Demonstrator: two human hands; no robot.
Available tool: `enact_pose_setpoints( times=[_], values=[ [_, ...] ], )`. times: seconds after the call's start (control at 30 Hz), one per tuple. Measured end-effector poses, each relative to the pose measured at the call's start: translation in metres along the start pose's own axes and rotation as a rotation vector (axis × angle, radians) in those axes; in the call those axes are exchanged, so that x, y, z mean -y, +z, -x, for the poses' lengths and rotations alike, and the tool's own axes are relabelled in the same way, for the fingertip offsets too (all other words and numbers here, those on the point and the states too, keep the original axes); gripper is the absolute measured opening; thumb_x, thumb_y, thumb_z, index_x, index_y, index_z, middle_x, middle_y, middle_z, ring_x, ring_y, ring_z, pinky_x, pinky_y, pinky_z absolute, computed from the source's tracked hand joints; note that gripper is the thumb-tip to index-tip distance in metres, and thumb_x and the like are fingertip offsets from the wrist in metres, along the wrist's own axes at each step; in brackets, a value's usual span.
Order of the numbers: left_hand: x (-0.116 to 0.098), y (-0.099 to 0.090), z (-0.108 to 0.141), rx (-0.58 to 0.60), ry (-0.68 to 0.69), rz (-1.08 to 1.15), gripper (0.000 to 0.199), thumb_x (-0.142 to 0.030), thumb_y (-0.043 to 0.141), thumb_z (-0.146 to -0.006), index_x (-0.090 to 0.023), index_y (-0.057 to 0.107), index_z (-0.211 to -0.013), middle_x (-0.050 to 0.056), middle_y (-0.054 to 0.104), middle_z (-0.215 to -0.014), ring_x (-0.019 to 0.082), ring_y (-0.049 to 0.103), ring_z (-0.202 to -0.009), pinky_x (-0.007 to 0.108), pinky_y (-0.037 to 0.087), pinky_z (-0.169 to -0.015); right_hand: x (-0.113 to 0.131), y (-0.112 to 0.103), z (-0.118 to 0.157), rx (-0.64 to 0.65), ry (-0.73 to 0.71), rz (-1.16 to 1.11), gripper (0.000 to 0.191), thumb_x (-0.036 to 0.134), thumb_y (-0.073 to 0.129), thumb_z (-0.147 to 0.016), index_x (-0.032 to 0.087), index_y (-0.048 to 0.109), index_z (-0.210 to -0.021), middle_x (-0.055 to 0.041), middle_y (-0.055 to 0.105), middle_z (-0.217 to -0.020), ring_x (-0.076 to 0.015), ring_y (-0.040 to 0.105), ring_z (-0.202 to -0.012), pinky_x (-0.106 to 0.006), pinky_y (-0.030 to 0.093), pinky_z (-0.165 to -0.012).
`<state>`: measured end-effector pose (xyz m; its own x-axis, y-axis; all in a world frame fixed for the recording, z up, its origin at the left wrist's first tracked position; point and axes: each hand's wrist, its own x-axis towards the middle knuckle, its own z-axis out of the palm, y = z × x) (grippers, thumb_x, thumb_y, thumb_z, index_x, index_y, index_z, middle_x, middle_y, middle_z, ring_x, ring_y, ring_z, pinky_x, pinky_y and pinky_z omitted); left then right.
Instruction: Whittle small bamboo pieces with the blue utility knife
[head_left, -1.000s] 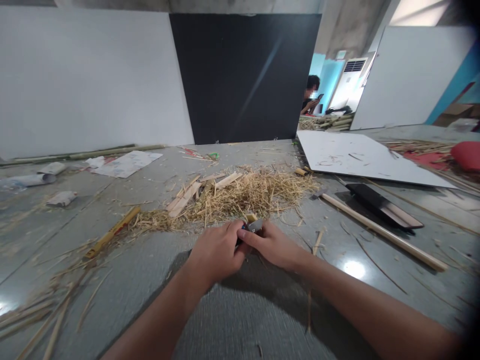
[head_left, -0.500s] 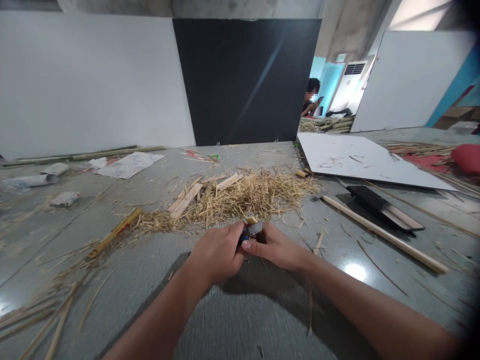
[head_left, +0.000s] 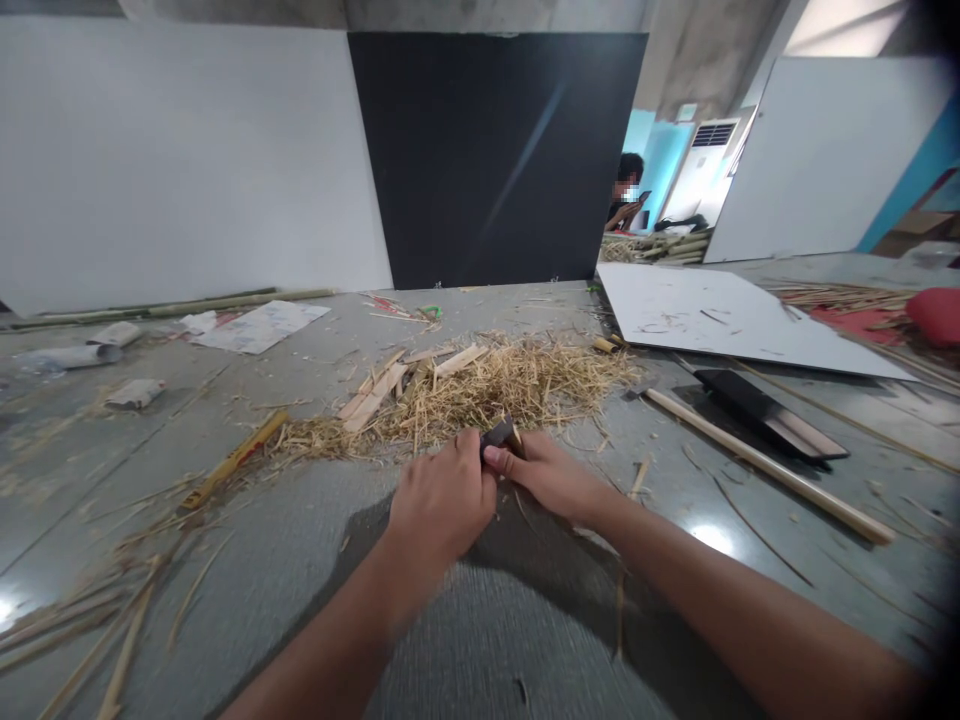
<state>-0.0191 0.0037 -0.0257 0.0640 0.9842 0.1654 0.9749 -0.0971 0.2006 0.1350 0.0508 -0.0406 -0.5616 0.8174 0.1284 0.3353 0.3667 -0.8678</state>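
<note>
- My left grip [head_left: 442, 490] is closed around a small dark tool [head_left: 495, 436], held just above the floor in front of me.
- My right grip [head_left: 553, 478] is closed at the tool's other side, thumb laid against it; the fingers behind are hidden. A pale piece [head_left: 516, 437] shows beside the tool, and I cannot tell exactly how it is held.
- Just beyond my hands, a heap of straw-coloured shavings [head_left: 525, 388] spreads over the grey floor [head_left: 315, 550], with flat wood strips [head_left: 373, 398] at its left end.
- To my left a yellow stick [head_left: 236, 460] with red marks lies at a slant, and long loose strips [head_left: 124, 645] fan out nearer to me.
- On my right lies a pale rod [head_left: 772, 468], near a flat black object [head_left: 769, 412]; light glares off the floor below them.
- Farther off, a white board [head_left: 720, 310] lies flat, scattered with thin slivers, and a red bulky thing [head_left: 934, 315] sits past it.
- A white panel [head_left: 187, 160] and a black panel [head_left: 495, 160] stand side by side across the back.
- Through the gap to their right I see a person [head_left: 621, 216], a blue wall [head_left: 664, 150] and a white vented unit [head_left: 705, 165].
</note>
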Motion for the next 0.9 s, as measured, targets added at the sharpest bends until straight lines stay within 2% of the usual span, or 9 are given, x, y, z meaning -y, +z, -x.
enact_pose_setpoints(
  times=[0.1, 0.17, 0.27, 0.37, 0.43, 0.57, 0.7, 0.9],
  values=[
    [0.012, -0.004, -0.005, -0.099, -0.173, 0.087, 0.04, -0.044, 0.023, -0.099, -0.017, 0.053, -0.097, 0.013, 0.071, -0.086, 0.03, 0.069, -0.08, 0.036, 0.046, -0.064, -0.002, 0.0, 0.001, -0.06, 0.124, 0.143, 0.044, 0.058, 0.045, -0.091, 0.022, 0.043, -0.065, 0.0039, 0.04, -0.057, -0.0115, 0.037, -0.054, -0.027, 0.028, -0.052],
    [0.021, -0.006, -0.006, -0.165, -0.188, 0.099, 0.043, -0.047, 0.023, -0.099, -0.017, 0.053, -0.101, 0.012, 0.07, -0.084, 0.03, 0.069, -0.081, 0.035, 0.045, -0.064, -0.003, 0.0, 0.003, -0.037, 0.128, 0.17, 0.045, 0.058, 0.045, -0.091, 0.022, 0.041, -0.064, 0.0047, 0.037, -0.056, -0.011, 0.034, -0.053, -0.027, 0.026, -0.051],
    [0.027, -0.004, -0.003, -0.166, -0.063, 0.131, 0.042, -0.049, 0.028, -0.098, -0.017, 0.053, -0.112, 0.011, 0.071, -0.089, 0.029, 0.068, -0.084, 0.036, 0.046, -0.067, -0.004, 0.001, 0.006, -0.03, 0.06, 0.116, 0.047, 0.063, 0.044, -0.09, 0.021, 0.043, -0.069, 0.0047, 0.039, -0.06, -0.0111, 0.036, -0.056, -0.028, 0.026, -0.052],
    [0.024, 0.004, 0.001, -0.085, 0.123, 0.136, 0.038, -0.043, 0.037, -0.096, -0.017, 0.052, -0.12, 0.012, 0.07, -0.106, 0.03, 0.067, -0.094, 0.039, 0.048, -0.075, -0.004, 0.004, 0.009, -0.077, 0.024, 0.098, 0.047, 0.066, 0.042, -0.09, 0.021, 0.046, -0.075, 0.0033, 0.045, -0.066, -0.0119, 0.04, -0.06, -0.028, 0.029, -0.054],
    [0.02, 0.008, 0.002, -0.049, 0.188, 0.141, 0.036, -0.038, 0.041, -0.095, -0.017, 0.051, -0.123, 0.012, 0.068, -0.114, 0.03, 0.066, -0.098, 0.04, 0.049, -0.079, -0.003, 0.007, 0.011, -0.092, 0.027, 0.12, 0.047, 0.067, 0.046, -0.088, 0.021, 0.047, -0.078, 0.0028, 0.048, -0.069, -0.0121, 0.042, -0.061, -0.028, 0.03, -0.055],
    [0.016, 0.009, 0.004, -0.018, 0.241, 0.167, 0.036, -0.033, 0.045, -0.092, -0.017, 0.052, -0.123, 0.012, 0.068, -0.118, 0.029, 0.065, -0.101, 0.041, 0.05, -0.082, -0.002, 0.009, 0.013, -0.118, 0.063, 0.131, 0.045, 0.067, 0.049, -0.086, 0.021, 0.049, -0.084, 0.0009, 0.054, -0.072, -0.0138, 0.048, -0.063, -0.029, 0.034, -0.056],
    [0.015, 0.007, 0.004, 0.057, 0.266, 0.175, 0.029, -0.031, 0.046, -0.091, -0.018, 0.057, -0.114, 0.01, 0.07, -0.111, 0.027, 0.066, -0.098, 0.038, 0.05, -0.081, 0.001, 0.008, 0.013, -0.164, 0.082, 0.252, 0.044, 0.066, 0.051, -0.085, 0.022, 0.047, -0.082, -0.0009, 0.057, -0.073, -0.0155, 0.052, -0.065, -0.03, 0.034, -0.057],
    [0.017, 0.009, 0.005, 0.048, 0.266, 0.169, 0.033, -0.03, 0.047, -0.089, -0.019, 0.055, -0.119, 0.009, 0.069, -0.115, 0.028, 0.065, -0.102, 0.039, 0.049, -0.084, 0.007, 0.008, 0.014, -0.207, 0.109, 0.437, 0.046, 0.068, 0.045, -0.086, 0.023, 0.044, -0.081, -0.0032, 0.059, -0.075, -0.0177, 0.054, -0.065, -0.03, 0.03, -0.055]
  ],
)
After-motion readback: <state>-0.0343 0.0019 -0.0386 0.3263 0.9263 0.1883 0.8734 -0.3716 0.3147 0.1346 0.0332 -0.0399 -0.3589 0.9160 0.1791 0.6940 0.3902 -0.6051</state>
